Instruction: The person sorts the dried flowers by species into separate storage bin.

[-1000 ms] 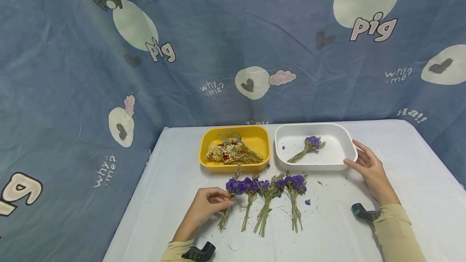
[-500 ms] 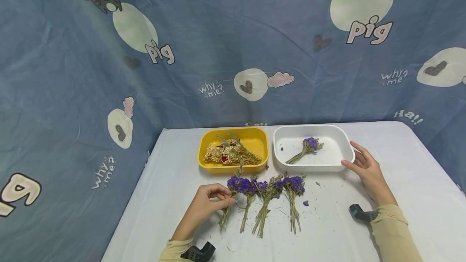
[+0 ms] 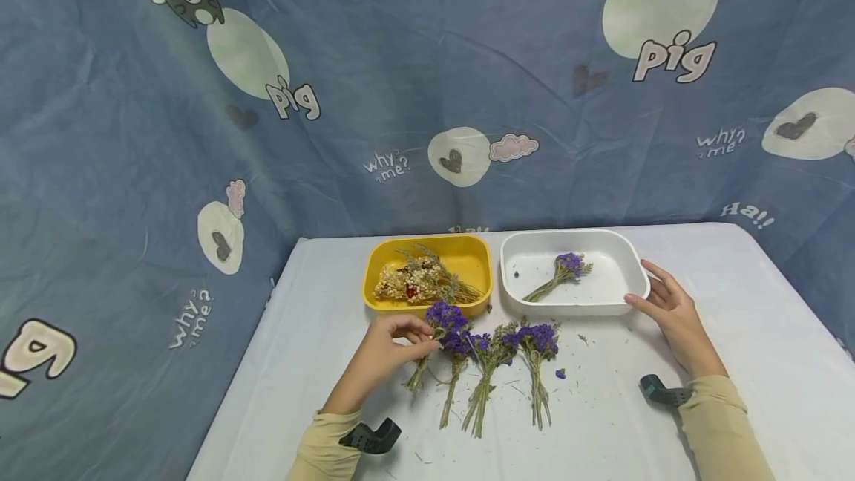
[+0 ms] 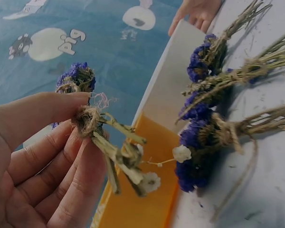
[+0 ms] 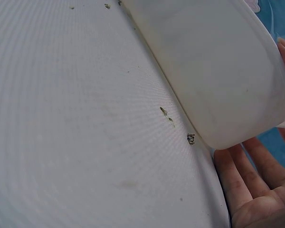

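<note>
My left hand (image 3: 387,355) pinches a small bunch of purple dried flowers (image 3: 444,318) by its tied stems, just in front of the yellow tray (image 3: 371,301). In the left wrist view, thumb and fingers hold the twine-wrapped stems (image 4: 89,122), with the cut ends toward the trays. My right hand (image 3: 677,318) touches the right end of the white tray (image 3: 574,309), thumb at the near rim and fingers around the corner. Inside that tray lies one purple bunch (image 3: 570,264). Three tied purple bunches, one of them here (image 3: 538,340), lie side by side on the table.
The yellow tray holds cream and red dried flowers (image 3: 410,279) with long stems. A loose purple blossom (image 3: 560,373) and plant scraps are scattered on the white table (image 3: 601,421). A blue patterned cloth (image 3: 374,95) hangs behind the table.
My left hand has lifted its purple bunch off the table and moved it slightly up and to the right, toward the yellow tray. The right hand stays at the white tray.
</note>
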Demonstrator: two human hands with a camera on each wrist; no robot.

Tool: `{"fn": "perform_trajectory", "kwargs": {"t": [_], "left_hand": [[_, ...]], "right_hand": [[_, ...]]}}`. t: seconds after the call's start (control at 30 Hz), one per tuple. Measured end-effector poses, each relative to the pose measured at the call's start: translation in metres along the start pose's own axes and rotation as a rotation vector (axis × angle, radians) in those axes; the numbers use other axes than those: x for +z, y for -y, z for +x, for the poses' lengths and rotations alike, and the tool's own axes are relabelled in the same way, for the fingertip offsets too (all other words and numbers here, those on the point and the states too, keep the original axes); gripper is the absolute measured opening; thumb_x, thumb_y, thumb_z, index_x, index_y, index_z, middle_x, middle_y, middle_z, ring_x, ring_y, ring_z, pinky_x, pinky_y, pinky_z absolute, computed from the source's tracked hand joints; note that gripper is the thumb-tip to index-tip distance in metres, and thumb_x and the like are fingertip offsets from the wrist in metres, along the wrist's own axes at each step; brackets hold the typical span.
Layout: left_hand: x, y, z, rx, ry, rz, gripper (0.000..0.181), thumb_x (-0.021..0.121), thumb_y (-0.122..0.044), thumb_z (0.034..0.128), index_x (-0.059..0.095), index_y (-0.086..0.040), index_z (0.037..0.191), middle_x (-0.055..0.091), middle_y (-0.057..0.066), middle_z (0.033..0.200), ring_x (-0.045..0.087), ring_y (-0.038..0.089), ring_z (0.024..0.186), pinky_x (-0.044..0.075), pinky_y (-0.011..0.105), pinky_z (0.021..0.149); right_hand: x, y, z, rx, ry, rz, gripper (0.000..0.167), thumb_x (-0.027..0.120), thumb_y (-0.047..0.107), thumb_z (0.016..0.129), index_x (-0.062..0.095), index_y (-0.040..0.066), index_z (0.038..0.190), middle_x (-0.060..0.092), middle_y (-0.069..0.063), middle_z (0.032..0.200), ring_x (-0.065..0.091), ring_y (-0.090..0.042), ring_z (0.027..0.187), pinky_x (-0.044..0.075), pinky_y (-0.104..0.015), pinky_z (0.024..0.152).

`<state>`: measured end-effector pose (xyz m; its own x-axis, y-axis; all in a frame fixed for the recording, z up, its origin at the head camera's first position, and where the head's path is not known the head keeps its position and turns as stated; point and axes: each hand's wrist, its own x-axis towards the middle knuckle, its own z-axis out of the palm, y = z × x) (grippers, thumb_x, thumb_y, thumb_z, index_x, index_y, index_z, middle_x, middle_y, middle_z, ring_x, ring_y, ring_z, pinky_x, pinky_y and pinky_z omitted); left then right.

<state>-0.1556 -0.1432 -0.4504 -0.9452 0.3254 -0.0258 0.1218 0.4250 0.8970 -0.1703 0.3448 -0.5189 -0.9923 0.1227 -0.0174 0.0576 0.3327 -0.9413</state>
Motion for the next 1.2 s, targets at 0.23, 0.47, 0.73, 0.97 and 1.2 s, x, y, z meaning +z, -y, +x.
{"fn": "perform_trajectory", "kwargs": {"t": [0.23,0.47,0.73,0.97,1.2], "left_hand": [[0.003,-0.014,0.019,0.031,0.031,0.029,0.018,0.086,-0.025,0.0858,0.078,-0.014,0.098,0.075,0.001,0.09,0.07,0.015,0.08,0.061,0.027,0.071],[0.005,-0.024,0.037,0.079,0.053,0.032,0.017,0.086,-0.021,0.0859,0.078,-0.01,0.097,0.075,0.006,0.089,0.069,0.014,0.077,0.061,0.026,0.07],[0.008,-0.033,0.05,0.093,0.052,0.071,0.016,0.086,-0.021,0.0857,0.078,-0.01,0.096,0.076,0.005,0.088,0.069,0.014,0.077,0.061,0.026,0.069],[0.008,-0.041,0.067,0.105,0.051,0.105,0.016,0.087,-0.02,0.0845,0.079,-0.01,0.094,0.076,0.005,0.086,0.068,0.012,0.075,0.06,0.025,0.069],[0.012,-0.049,0.081,0.116,0.072,0.13,0.016,0.087,-0.025,0.0847,0.079,-0.014,0.093,0.075,0.001,0.086,0.068,0.013,0.075,0.059,0.027,0.069]], "right_hand": [[0.0,0.0,0.001,0.003,0.004,0.012,0.084,0.071,0.03,0.1,0.019,0.037,0.165,0.03,-0.02,0.168,0.041,-0.022,0.153,0.044,-0.011,0.11],[-0.001,-0.001,0.0,-0.008,0.008,0.034,0.084,0.072,0.027,0.099,0.02,0.035,0.166,0.03,-0.021,0.168,0.04,-0.022,0.153,0.044,-0.008,0.107],[0.0,-0.002,0.0,-0.012,0.005,0.03,0.083,0.071,0.028,0.1,0.021,0.035,0.165,0.03,-0.02,0.168,0.041,-0.02,0.153,0.044,-0.008,0.107],[-0.001,-0.001,-0.001,-0.011,0.004,0.029,0.084,0.071,0.029,0.099,0.021,0.035,0.165,0.031,-0.019,0.168,0.043,-0.015,0.151,0.045,-0.008,0.107],[0.0,-0.001,0.0,-0.001,0.001,0.031,0.085,0.072,0.028,0.099,0.019,0.034,0.166,0.03,-0.021,0.168,0.039,-0.026,0.154,0.045,-0.009,0.108]]}}
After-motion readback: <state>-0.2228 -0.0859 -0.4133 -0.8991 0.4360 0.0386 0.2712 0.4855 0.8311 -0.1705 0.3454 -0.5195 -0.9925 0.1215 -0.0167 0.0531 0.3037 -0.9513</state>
